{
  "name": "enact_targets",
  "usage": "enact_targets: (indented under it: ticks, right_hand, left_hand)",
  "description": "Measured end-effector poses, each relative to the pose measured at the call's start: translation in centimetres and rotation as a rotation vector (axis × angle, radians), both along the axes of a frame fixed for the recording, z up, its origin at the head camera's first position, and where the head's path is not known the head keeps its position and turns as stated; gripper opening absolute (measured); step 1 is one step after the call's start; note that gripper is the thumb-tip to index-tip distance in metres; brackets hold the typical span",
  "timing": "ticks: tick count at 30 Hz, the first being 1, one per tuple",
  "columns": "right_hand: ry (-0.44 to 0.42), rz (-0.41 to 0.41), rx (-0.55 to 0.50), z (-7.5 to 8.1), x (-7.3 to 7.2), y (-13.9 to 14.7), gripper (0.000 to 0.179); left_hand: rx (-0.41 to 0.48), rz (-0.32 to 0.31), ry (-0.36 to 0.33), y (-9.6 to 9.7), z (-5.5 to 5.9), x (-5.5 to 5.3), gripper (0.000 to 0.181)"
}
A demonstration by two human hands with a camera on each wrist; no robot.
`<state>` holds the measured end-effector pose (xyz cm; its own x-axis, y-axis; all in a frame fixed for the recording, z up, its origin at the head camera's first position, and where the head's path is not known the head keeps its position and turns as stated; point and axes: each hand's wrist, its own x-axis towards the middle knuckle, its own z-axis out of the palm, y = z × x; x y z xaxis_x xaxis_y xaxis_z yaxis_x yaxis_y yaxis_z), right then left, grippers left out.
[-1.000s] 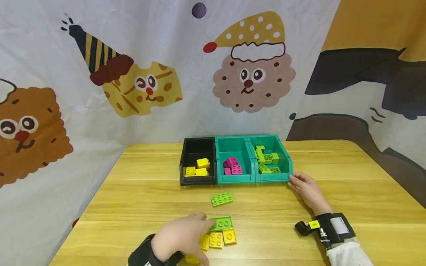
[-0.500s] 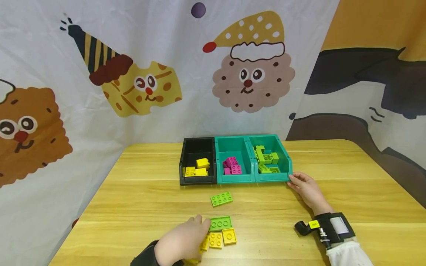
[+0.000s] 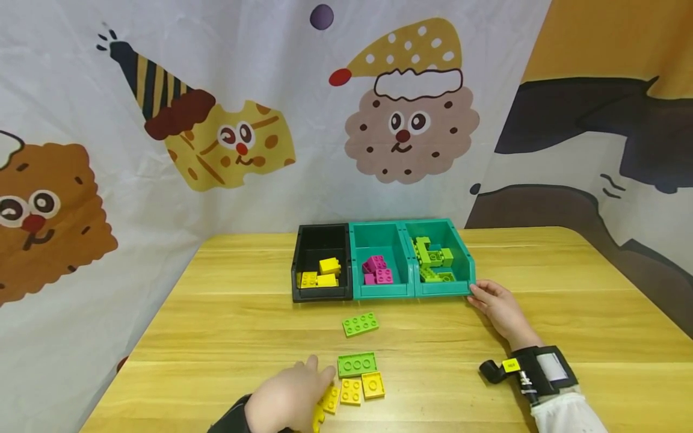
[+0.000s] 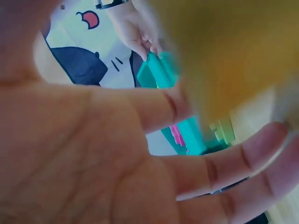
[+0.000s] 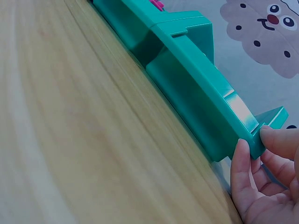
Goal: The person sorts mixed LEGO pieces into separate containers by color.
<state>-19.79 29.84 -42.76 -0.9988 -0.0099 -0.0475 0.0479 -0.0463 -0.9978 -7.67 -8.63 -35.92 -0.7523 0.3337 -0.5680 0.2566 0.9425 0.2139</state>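
My left hand (image 3: 287, 394) is low over the near side of the table, its fingers bent round a yellow toy brick (image 3: 318, 417). In the left wrist view that yellow piece is a large blur between thumb and fingers, and its shape cannot be made out. Right beside the fingertips lie several yellow bricks, one of them a square brick (image 3: 351, 391), with a green brick (image 3: 357, 364) turned underside up behind them. My right hand (image 3: 500, 310) pinches the front corner of the right teal bin (image 5: 205, 74), thumb on top and fingers below.
Three joined bins stand at the back: a black bin (image 3: 323, 293) with yellow bricks, a middle teal bin (image 3: 383, 291) with pink bricks, and the right one with green bricks. Another green brick (image 3: 360, 324) lies studs up before them. A printed cloth (image 3: 319, 198) hangs behind the table.
My left hand has drawn back to the left from the upturned green brick, and its fingers have closed on a yellow brick. The right hand stays at the bin's corner.
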Motion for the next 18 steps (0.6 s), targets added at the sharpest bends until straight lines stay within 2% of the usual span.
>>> enact_targets:
  ticks: [3,11,18]
  right_hand:
    - [0.001,0.002,0.002,0.01,0.02,0.02,0.008]
    - [0.002,0.003,0.015,0.01,0.01,0.0,0.012]
    - [0.004,-0.001,-0.002,-0.16,-0.09,0.09,0.007]
  left_hand:
    - [0.017,-0.002,0.007,-0.01,-0.16,0.11,0.068]
    - [0.021,-0.072,0.089,-0.07,-0.54,0.23,0.057]
    - [0.081,-0.048,0.119,-0.35,-0.31,-0.2,0.063]
